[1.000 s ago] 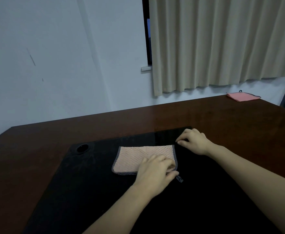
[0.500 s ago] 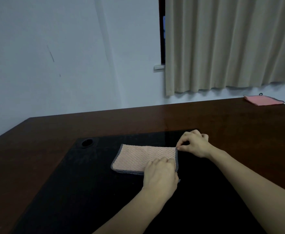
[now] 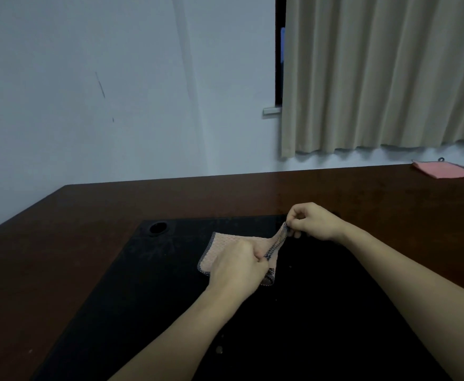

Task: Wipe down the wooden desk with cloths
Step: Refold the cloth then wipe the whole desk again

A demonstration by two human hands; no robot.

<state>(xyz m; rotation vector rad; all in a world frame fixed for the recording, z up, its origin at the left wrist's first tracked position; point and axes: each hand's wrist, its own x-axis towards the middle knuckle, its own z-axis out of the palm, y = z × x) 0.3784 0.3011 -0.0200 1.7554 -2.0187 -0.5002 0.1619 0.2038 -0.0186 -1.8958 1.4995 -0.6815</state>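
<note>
Head view: the peach cloth (image 3: 226,244) lay on the black desk mat (image 3: 154,292), which sat on the wooden desk (image 3: 88,210). Half a second earlier it had been flat, both hands at its right edge. Now that edge was raised off the mat: the right hand (image 3: 312,222) pinched the far corner, and the left hand (image 3: 237,266) gripped the near one with curled fingers. The left side was still touching the mat. Judgement: cloth being picked up or refolded; wiping not yet begun. A second pink cloth (image 3: 445,169) lay at the desk's far right.
</note>
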